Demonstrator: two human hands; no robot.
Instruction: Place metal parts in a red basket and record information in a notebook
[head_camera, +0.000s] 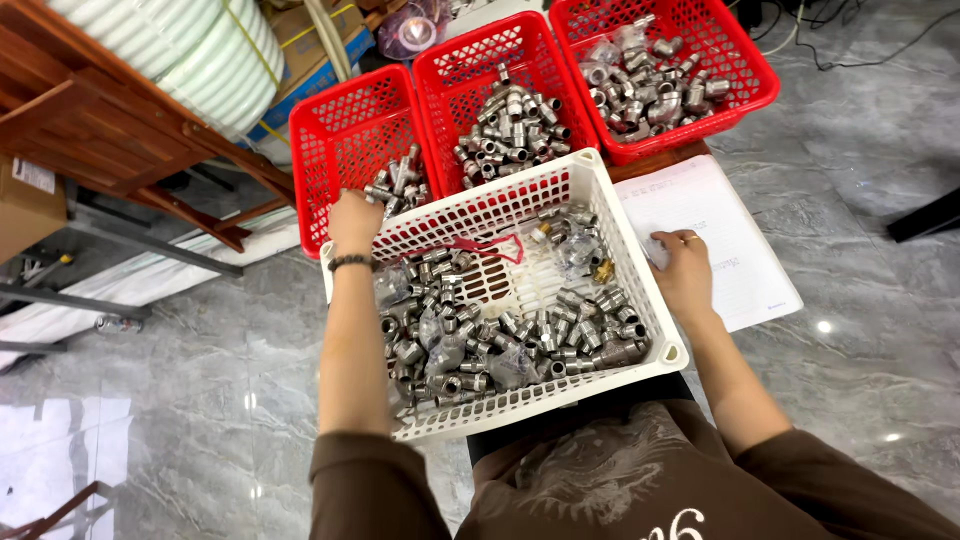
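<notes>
The left hand (355, 218) reaches forward over the white basket (655, 300) into the leftmost red basket (310, 170), fingers closed around a tee-shaped metal fitting (392, 185) just beyond them, while the right hand (683, 265) rests loosely curled on the notebook (740, 250).

Bright, even overhead light on my feed. Small glare spots on the glossy floor (840, 330). Shadows soft. Centre sharp; edges bend wide-angle, and the shirt (640, 490) at bottom slightly blurred.
</notes>
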